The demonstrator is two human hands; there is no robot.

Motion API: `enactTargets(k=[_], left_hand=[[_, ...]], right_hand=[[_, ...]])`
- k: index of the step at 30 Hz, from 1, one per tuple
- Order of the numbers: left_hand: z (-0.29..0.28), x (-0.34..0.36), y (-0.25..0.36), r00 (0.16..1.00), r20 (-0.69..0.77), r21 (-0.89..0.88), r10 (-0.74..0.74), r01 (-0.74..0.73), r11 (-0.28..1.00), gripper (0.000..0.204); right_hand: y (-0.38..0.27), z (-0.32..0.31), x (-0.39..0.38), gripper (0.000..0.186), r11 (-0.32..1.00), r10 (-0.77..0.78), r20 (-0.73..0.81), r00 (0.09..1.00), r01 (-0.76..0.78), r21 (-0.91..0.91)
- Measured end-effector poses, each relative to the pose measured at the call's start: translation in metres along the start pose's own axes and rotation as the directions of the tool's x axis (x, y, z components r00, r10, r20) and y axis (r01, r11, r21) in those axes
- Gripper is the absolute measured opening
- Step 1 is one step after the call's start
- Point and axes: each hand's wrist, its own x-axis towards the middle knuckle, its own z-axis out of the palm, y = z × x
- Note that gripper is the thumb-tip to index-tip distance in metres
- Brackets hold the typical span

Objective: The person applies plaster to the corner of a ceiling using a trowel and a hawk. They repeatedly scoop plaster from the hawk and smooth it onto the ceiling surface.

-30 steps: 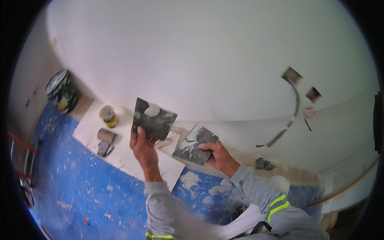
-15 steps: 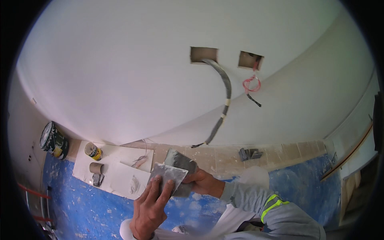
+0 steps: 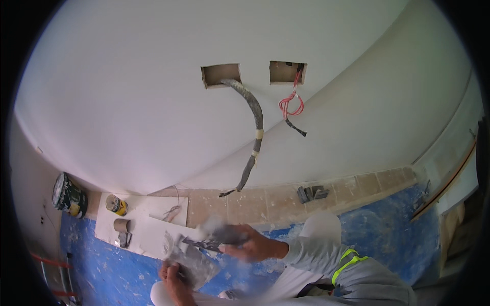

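Low in the middle of the head view, my left hand (image 3: 176, 284) is closed on the lower left side of a thin grey square plate (image 3: 201, 268), which is smeared with motion and looks like a scraper blade. My right hand (image 3: 261, 247) grips a second grey flat piece (image 3: 224, 235) with a whitish patch at its far end. Blur hides its exact kind. The two pieces are close together, the right one above and over the far edge of the left one. Whether they touch I cannot tell.
A white wall has two cut-out boxes, one with a thick grey cable (image 3: 259, 120), the other with red wires (image 3: 291, 104). A dark green bucket (image 3: 70, 196), a small yellow can (image 3: 117, 205) and a white board (image 3: 107, 229) lie left. Grey blocks (image 3: 312, 194) rest on tiles.
My left hand has drawn down and left with its plate, its fingers no longer lying flat across the top. The right piece has moved left and swung round. The view has shifted right.
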Motion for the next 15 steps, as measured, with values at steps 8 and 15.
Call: enactTargets(k=[8,15], left_hand=[[0.042,-0.010,-0.002,0.938,0.287,-0.365,-0.195,0.295,0.883,0.053],[0.030,-0.019,0.016,0.985,0.164,-0.241,-0.050,0.089,0.966,0.051]], right_hand=[[0.015,0.013,0.005,0.081,0.713,-0.162,0.274,0.948,0.305,-0.631],[0.072,0.028,-0.025,0.049,0.394,0.136,0.238,0.962,0.168,-0.904]])
